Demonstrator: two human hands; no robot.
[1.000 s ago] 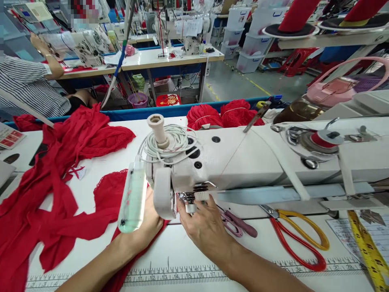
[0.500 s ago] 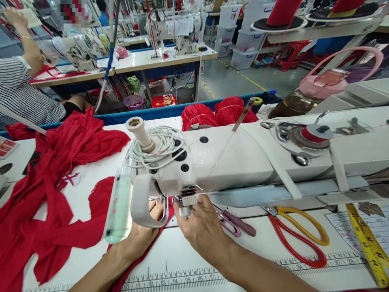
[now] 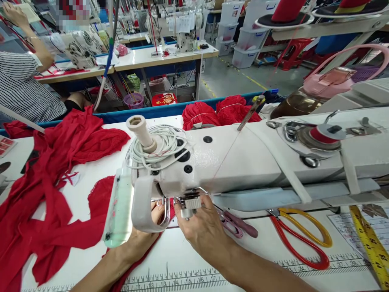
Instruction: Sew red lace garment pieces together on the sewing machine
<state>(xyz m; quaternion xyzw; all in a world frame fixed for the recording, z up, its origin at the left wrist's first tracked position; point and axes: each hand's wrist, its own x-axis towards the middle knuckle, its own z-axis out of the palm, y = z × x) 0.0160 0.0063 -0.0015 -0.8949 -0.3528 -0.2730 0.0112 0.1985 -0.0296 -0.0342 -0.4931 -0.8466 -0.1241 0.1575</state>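
A white sewing machine (image 3: 231,162) stretches across the view, its head above both hands. My left hand (image 3: 144,237) is closed at the left of the needle area, its fingers partly hidden behind the grey guard (image 3: 140,202). Close by on the right, my right hand (image 3: 200,227) has its fingers bent and pressed together beside the tension knob (image 3: 192,202). A little red fabric (image 3: 172,211) shows between the hands, and a strip of it runs out under my left wrist toward the front. The fingertips and the needle are mostly hidden by the machine head.
Red fabric pieces (image 3: 51,182) lie heaped at left. Two red bundles (image 3: 200,114) sit behind the machine. Scissors (image 3: 300,235), a purple-handled tool (image 3: 243,225) and a yellow tape measure (image 3: 369,243) lie at right. A pink-lidded bottle (image 3: 326,83) stands behind. A person in stripes (image 3: 27,87) sits far left.
The view has shifted slightly, so the machine's right part appears a little farther right. Both hands stay at the needle area with almost the same pose.
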